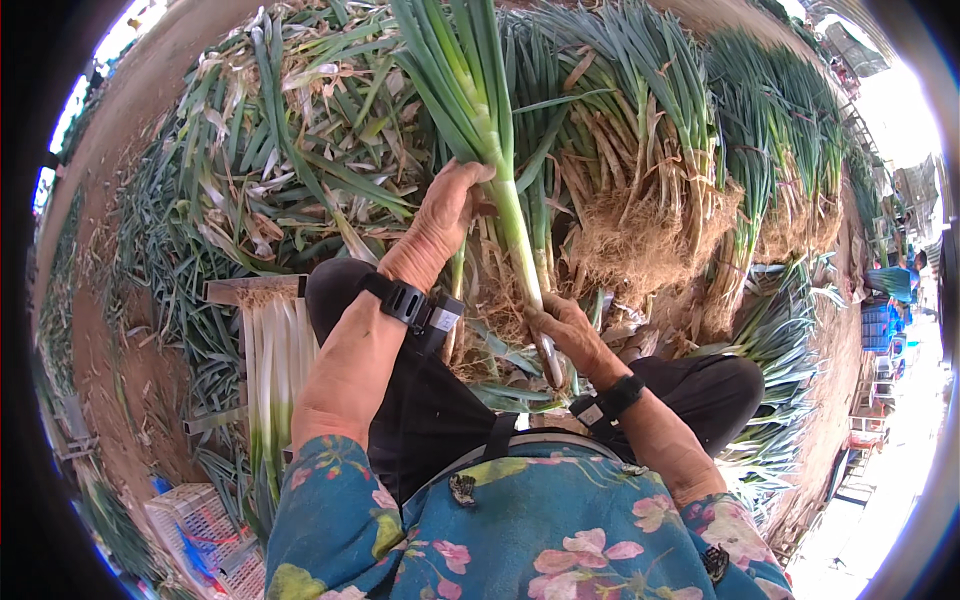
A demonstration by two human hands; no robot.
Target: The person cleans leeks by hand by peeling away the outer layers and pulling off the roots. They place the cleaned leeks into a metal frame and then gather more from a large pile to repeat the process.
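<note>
A long leek [515, 232] slants in front of me, its green leaves fanning out at the top and its pale root end pointing down between my knees. My left hand [447, 210] is wrapped round the stalk just below the leaves. Lower down, my right hand [572, 333] closes on the white part near the roots; some of its fingers are hidden. Cleaned white leeks [275, 345] lie side by side in a metal frame [255, 288] by my left knee. Beyond my right hand stand bundles of leeks with brown, matted roots [640, 235].
A heap of stripped leaves [310, 130] spreads at the far left. More leek bundles [775, 130] stand at the far right, and loose leeks [775, 370] lie past my right knee. A white plastic crate [200, 525] sits at the lower left. Someone in blue [905, 280] is at the right edge.
</note>
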